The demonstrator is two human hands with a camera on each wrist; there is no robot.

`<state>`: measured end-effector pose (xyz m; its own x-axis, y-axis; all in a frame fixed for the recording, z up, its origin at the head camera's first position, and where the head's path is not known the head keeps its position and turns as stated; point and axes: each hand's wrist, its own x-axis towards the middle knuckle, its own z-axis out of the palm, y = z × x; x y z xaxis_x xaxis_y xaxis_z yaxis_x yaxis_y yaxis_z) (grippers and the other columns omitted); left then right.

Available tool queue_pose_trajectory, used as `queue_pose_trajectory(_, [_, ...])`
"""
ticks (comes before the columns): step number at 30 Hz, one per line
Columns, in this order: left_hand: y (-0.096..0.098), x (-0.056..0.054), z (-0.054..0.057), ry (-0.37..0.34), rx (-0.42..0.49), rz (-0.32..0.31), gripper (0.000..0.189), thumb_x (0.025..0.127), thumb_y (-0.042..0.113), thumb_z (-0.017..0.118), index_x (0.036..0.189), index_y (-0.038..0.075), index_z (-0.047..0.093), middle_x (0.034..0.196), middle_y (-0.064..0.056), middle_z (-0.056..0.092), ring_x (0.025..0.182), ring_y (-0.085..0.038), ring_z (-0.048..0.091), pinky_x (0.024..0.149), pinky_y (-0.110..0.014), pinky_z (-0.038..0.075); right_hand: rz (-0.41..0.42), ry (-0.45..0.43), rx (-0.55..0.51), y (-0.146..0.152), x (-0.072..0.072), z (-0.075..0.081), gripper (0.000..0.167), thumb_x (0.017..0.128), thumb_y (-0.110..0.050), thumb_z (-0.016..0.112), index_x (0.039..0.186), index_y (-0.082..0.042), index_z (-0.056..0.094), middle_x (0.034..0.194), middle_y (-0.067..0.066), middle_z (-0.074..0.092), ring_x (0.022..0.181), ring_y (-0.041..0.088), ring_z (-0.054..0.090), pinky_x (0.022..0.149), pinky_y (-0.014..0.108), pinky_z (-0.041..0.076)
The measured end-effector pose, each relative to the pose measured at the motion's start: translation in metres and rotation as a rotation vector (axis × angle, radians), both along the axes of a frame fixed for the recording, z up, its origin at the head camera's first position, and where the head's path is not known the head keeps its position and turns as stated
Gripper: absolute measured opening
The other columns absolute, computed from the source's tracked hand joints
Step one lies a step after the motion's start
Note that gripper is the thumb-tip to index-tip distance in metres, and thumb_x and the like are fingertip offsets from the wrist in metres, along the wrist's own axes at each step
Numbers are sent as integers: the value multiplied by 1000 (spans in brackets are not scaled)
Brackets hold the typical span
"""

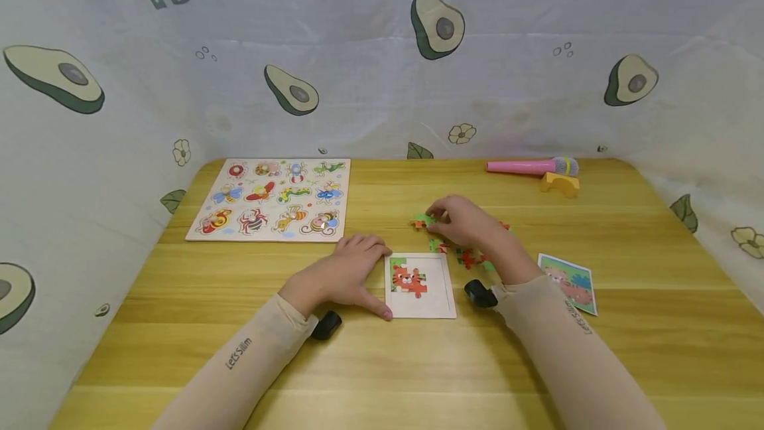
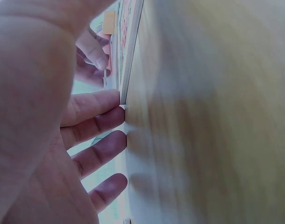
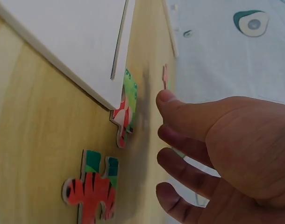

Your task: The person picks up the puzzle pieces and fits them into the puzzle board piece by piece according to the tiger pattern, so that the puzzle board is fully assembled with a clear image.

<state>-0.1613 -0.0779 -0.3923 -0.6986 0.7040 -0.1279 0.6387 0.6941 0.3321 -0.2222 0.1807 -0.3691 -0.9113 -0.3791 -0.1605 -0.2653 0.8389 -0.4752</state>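
A small white puzzle tray (image 1: pixel 438 284) lies on the table, partly filled with joined pieces showing an orange tiger (image 1: pixel 408 279). My left hand (image 1: pixel 349 274) spans the tray's left side with fingers spread, the thumb near the lower corner and the index finger at the upper one. Beyond the tray, my right hand (image 1: pixel 462 221) pinches a green and red puzzle piece (image 1: pixel 420 221) between thumb and fingertips. Loose puzzle pieces lie under and beside that hand, among them a green and red one (image 1: pixel 438 245) and a striped one (image 3: pixel 92 189).
A wooden insect puzzle board (image 1: pixel 268 201) lies at the back left. At the back right are a pink toy microphone (image 1: pixel 522 166) and a yellow arch block (image 1: pixel 561 184). A picture card (image 1: pixel 570 283) lies beside the right forearm. A patterned cloth (image 1: pixel 358 52) encloses the table.
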Motion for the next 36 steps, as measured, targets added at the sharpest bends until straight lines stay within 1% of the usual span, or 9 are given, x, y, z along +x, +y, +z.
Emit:
queue_pose_trajectory(6, [0, 0, 2, -9, 11, 4, 109, 68, 78, 75, 147, 9, 46, 145, -3, 43, 135, -24, 33, 112, -48, 22, 37, -3, -8, 4, 14, 11, 32, 96, -14, 71, 124, 0, 67, 110, 11, 67, 91, 24, 62, 81, 43, 52])
queue_pose_trajectory(11, [0, -1, 2, -9, 5, 4, 109, 68, 78, 75, 147, 9, 46, 145, -2, 43, 134, -23, 33, 111, -46, 23, 43, -15, -37, 4, 25, 13, 31, 94, -16, 74, 120, -1, 69, 103, 7, 67, 81, 19, 61, 73, 36, 53])
queue_pose_trajectory(15, [1, -2, 2, -10, 3, 2, 109, 67, 80, 74, 147, 10, 46, 145, -2, 43, 135, -23, 33, 112, -47, 23, 46, -54, -59, 6, 33, 14, 31, 92, -20, 76, 117, -3, 70, 98, 4, 66, 75, 18, 58, 65, 33, 52])
queue_pose_trajectory(18, [1, -2, 2, -17, 11, 3, 110, 67, 79, 74, 147, 9, 46, 145, -2, 43, 135, -24, 33, 113, -47, 21, 77, -78, -92, 7, 38, 13, 29, 91, -23, 77, 115, -5, 72, 93, 1, 65, 77, 18, 57, 66, 33, 51])
queue_pose_trajectory(21, [1, -2, 2, -21, 15, 5, 110, 67, 79, 74, 146, 9, 47, 145, -2, 43, 135, -24, 33, 113, -47, 21, 131, -91, -133, 8, 41, 10, 27, 91, -23, 78, 111, -6, 73, 88, -1, 64, 80, 18, 56, 71, 33, 50])
queue_pose_trajectory(25, [1, -2, 2, -17, 15, 6, 109, 67, 79, 74, 146, 9, 47, 144, -1, 43, 135, -23, 33, 112, -46, 22, 163, -104, -165, 6, 43, 3, 26, 91, -21, 78, 111, -6, 73, 88, -3, 65, 81, 16, 58, 74, 33, 51])
queue_pose_trajectory(31, [2, -2, 1, -9, 14, 7, 109, 67, 79, 74, 146, 9, 47, 143, 0, 44, 134, -22, 34, 112, -45, 23, 165, -115, -134, 2, 45, -2, 25, 89, -20, 79, 109, -6, 74, 90, -3, 65, 82, 15, 58, 75, 32, 51])
queue_pose_trajectory(36, [1, -1, 0, -3, 9, 9, 109, 67, 79, 74, 146, 9, 47, 143, 0, 44, 134, -22, 34, 112, -45, 23, 159, -127, -142, 1, 46, -3, 25, 89, -19, 80, 109, -6, 74, 91, -3, 66, 83, 15, 59, 76, 32, 52])
